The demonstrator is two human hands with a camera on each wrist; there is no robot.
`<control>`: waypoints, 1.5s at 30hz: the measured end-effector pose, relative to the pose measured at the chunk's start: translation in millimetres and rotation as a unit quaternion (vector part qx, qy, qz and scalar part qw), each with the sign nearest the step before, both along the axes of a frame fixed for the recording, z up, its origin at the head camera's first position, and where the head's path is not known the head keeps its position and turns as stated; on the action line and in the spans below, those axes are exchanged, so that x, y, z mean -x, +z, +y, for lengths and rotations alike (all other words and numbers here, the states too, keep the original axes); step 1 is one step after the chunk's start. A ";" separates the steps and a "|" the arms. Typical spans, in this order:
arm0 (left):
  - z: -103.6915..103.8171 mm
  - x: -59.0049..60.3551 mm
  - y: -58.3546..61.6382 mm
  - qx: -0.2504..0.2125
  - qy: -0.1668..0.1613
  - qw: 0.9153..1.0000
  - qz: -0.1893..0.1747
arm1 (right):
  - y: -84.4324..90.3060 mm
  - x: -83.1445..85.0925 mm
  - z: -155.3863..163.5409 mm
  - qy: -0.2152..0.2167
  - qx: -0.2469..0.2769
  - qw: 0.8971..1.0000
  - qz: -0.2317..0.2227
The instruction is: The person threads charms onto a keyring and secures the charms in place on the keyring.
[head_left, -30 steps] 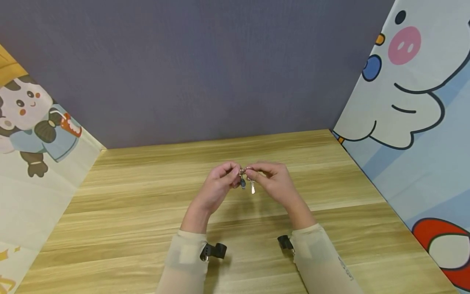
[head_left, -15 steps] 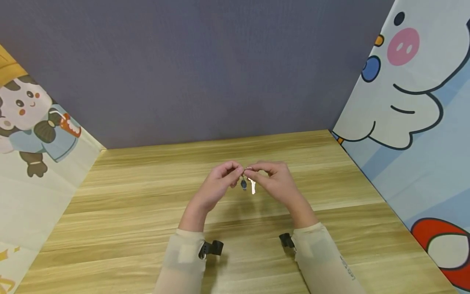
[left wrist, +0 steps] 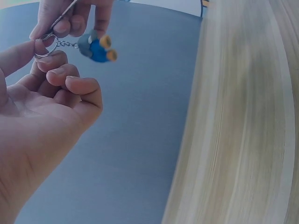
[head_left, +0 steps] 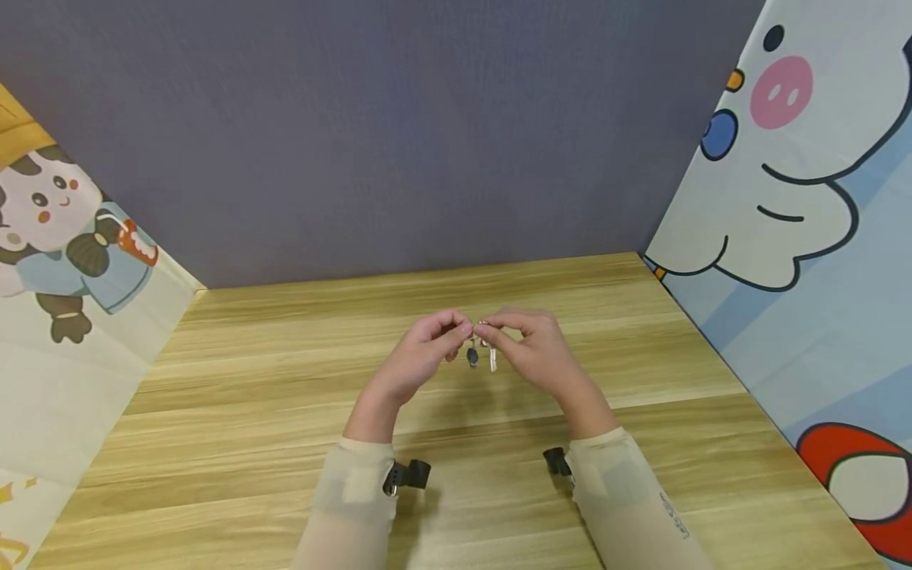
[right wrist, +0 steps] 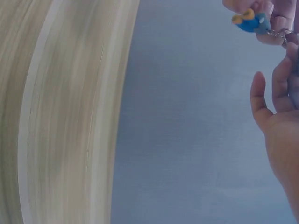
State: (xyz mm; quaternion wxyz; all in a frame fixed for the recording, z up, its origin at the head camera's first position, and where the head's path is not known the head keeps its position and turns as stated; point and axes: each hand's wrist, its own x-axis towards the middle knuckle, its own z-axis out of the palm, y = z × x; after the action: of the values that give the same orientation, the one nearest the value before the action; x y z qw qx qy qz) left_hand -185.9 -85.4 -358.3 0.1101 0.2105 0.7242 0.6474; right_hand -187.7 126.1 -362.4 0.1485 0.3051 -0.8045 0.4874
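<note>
Close together above the table, both hands work on a small keychain. My left hand (head_left: 416,356) pinches the metal key ring (left wrist: 57,44) between thumb and index finger, its other fingers curled. From the ring, a short chain (left wrist: 68,44) bears a small figure charm (left wrist: 98,50), blue and grey with orange-yellow feet. Opposite, my right hand (head_left: 537,348) pinches a silver key (head_left: 492,360) at the ring, its blade hanging below the fingers. The left wrist view shows the key nearly edge-on. Fingertips hide where key and ring meet.
A wood-grain table (head_left: 285,380) lies under the hands. Behind it stands a grey-blue panel (head_left: 427,142). Cartoon-printed panels flank it at left (head_left: 85,340) and right (head_left: 791,237). Each sleeve carries a black strap mount (head_left: 409,475) at the wrist.
Both hands stay nearly in place, the left fingertips slightly nearer the right ones. The key has turned and now looks narrower; the charm still hangs between the hands.
</note>
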 end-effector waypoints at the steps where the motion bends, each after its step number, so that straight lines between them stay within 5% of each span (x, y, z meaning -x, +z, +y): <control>1: -0.1 0.4 0.0 0.000 -0.001 1.000 0.000 | -0.4 0.5 -0.2 0.000 0.000 1.000 0.001; 13: 0.3 0.5 0.4 -0.018 0.005 1.000 0.002 | -6.3 4.6 -4.0 0.003 0.040 0.999 0.009; 27: 1.6 -0.1 -4.8 -0.080 0.002 0.997 0.013 | -11.4 3.2 -9.1 0.020 0.131 0.989 -0.060; 39: 10.8 -3.6 -10.7 -0.219 -0.045 0.974 -0.044 | -12.7 0.4 -11.3 0.021 0.211 0.969 -0.126; 45: 11.6 -5.3 -9.9 -0.184 -0.016 0.982 -0.046 | -13.5 -1.6 -9.5 0.024 0.206 0.972 -0.112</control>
State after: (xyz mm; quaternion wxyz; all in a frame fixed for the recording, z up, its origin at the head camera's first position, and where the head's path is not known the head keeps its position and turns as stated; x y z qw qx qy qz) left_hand -180.6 -73.8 -368.2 0.1129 0.2093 0.5830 0.7769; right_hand -186.1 116.6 -375.9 0.1049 0.2308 -0.6909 0.6770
